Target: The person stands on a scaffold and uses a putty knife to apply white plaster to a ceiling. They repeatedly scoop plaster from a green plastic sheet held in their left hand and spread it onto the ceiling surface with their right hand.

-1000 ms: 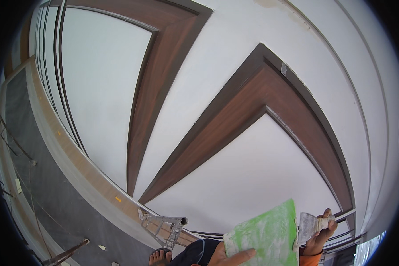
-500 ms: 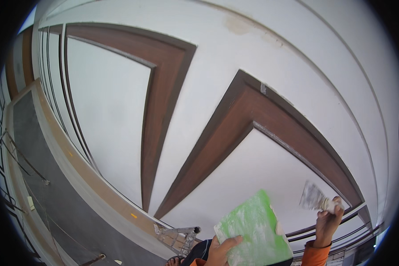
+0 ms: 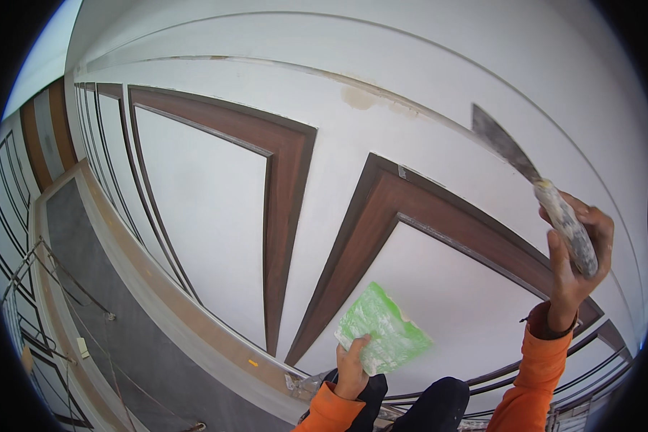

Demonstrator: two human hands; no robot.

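Note:
My right hand (image 3: 567, 291) is raised at the right, its fingers wrapped round the whitish, stained handle of a putty knife (image 3: 507, 147). The knife's grey metal blade points up and left, in front of the white wall moulding; I cannot tell if it touches. Low in the middle, my left hand (image 3: 351, 369) grips a thin green plastic board (image 3: 385, 324) by its lower edge, thumb on top. White putty is smeared across the board, and one edge is ragged.
White panelled surface has brown wooden frames (image 3: 288, 162) with dark borders. A beige stain (image 3: 358, 98) marks the moulding above. Far below at left lies a grey floor strip (image 3: 108, 288) with a tan border. Metal scaffold poles (image 3: 75, 281) stand there. My dark-trousered knees (image 3: 439, 403) are underneath.
My right hand has risen with the putty knife, whose blade is now seen more edge-on. The green board appears smaller and farther down from me. The view has shifted upward along the wall.

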